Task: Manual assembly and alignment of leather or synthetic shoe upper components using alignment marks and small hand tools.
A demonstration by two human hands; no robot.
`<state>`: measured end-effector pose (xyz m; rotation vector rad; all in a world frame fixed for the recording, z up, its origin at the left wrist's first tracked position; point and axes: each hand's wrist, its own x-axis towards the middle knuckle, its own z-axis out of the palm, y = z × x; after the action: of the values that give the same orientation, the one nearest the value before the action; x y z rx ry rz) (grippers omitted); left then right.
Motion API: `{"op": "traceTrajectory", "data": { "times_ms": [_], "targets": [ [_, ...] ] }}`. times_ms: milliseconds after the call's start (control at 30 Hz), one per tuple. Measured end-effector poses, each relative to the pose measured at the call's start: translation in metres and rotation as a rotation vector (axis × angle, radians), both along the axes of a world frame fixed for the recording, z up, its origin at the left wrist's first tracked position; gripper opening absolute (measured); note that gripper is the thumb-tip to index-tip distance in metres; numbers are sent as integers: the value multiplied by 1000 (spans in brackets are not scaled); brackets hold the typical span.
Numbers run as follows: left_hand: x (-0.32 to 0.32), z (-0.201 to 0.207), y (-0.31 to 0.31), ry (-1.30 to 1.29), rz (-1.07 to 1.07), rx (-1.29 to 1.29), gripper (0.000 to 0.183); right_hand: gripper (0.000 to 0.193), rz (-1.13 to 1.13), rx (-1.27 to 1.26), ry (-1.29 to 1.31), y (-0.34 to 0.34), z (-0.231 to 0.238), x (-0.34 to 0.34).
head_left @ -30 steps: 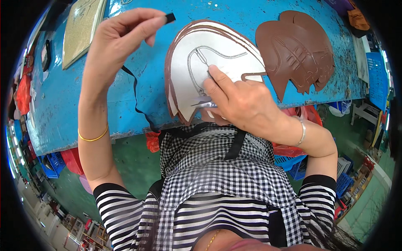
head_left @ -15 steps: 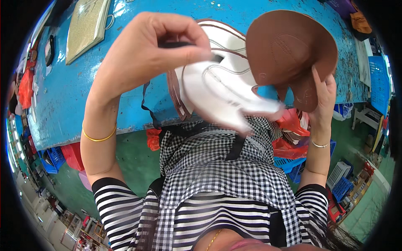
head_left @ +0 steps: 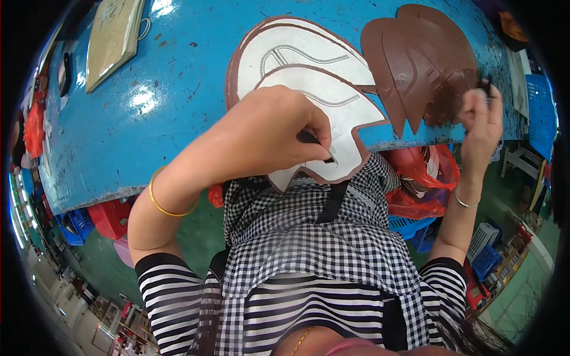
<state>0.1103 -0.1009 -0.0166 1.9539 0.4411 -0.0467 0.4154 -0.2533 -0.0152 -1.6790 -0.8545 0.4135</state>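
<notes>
White-backed brown pieces, shaped like shoe uppers with stitched lines, lie overlapping on the blue table. My left hand (head_left: 297,133) is closed over the front white-backed piece (head_left: 329,127), pinching a small dark object (head_left: 307,137) with a thin tip against its surface; most of the object is hidden by my fingers. Farther back lies another white-backed piece (head_left: 309,44). To the right, brown pieces (head_left: 409,65) rest smooth side up, overlapping. Beside them my right hand (head_left: 482,118) is raised, its fingers blurred; a small dark shape shows at the fingertips, too smeared to name.
The worn blue table (head_left: 172,130) spreads out before me. A gold-coloured pad (head_left: 116,41) and a black phone-like device (head_left: 64,74) lie at the left. Red plastic bags (head_left: 421,178) and blue crates (head_left: 415,228) sit below the front edge.
The brown piece in my right hand has been laid down on the right, and that hand has let go. My left hand has come down onto the white-backed piece, which has settled flat.
</notes>
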Motion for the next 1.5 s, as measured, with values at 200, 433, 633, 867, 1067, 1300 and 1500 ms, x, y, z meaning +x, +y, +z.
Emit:
{"op": "traceTrajectory", "data": {
  "times_ms": [200, 433, 633, 867, 1067, 1300, 1500],
  "targets": [
    [5, -21, -12, -19, 75, 208, 12, 15, 602, -175, -118, 7, -13, -37],
    [1, -14, -3, 2, 96, 604, 18, 18, 1155, -65, -806, 42, -23, -74],
    [-7, -18, 13, 60, 103, 381, 19, 13, 1269, -15, -924, 53, -22, -71],
    [-4, -20, 9, 33, 120, 434, 20, 18, 1186, -20, -921, 64, -24, -76],
    [-6, -20, 13, 35, 91, 392, 19, 23, 1119, -83, -961, 69, -26, -81],
    [-10, -24, 15, -38, 61, 365, 18, 29, 1139, -86, -867, 80, -27, -79],
    [-13, -28, 17, -36, 58, 328, 18, 27, 1152, -190, -924, 88, -27, -84]
  ]
}}
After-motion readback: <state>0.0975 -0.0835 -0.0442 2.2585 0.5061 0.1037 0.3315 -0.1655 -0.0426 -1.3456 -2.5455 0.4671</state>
